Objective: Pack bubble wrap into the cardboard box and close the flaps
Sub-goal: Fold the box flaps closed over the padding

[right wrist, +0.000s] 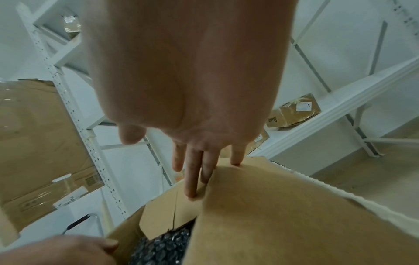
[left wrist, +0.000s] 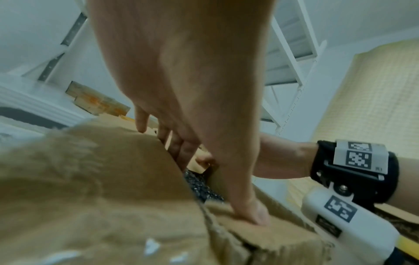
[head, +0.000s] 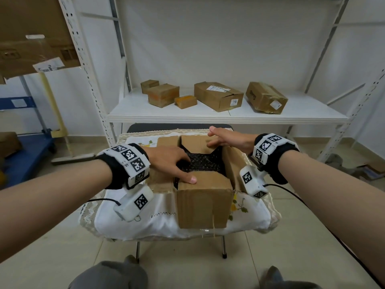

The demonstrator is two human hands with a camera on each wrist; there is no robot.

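A brown cardboard box (head: 204, 205) stands on a cloth-covered small table (head: 145, 222), with dark bubble wrap (head: 204, 163) inside it. My left hand (head: 173, 163) lies over the box's left side. Its thumb (left wrist: 256, 215) presses the near flap (head: 208, 180) down, and its fingers reach down past the left flap (left wrist: 90, 179). My right hand (head: 214, 137) stretches across to the far flap (head: 198, 142), where its straight fingers (right wrist: 191, 179) press the flap inward. The right flap (head: 233, 163) stands up beneath that wrist. Bubble wrap (right wrist: 163, 247) shows between the flaps.
Behind the table a white metal shelf (head: 208, 115) carries several closed cardboard boxes (head: 218, 97). Large flattened cardboard (head: 31, 38) leans at upper left, above a blue cart (head: 27, 147). Black cables (head: 291, 192) trail from the wrist cameras. Tiled floor surrounds the table.
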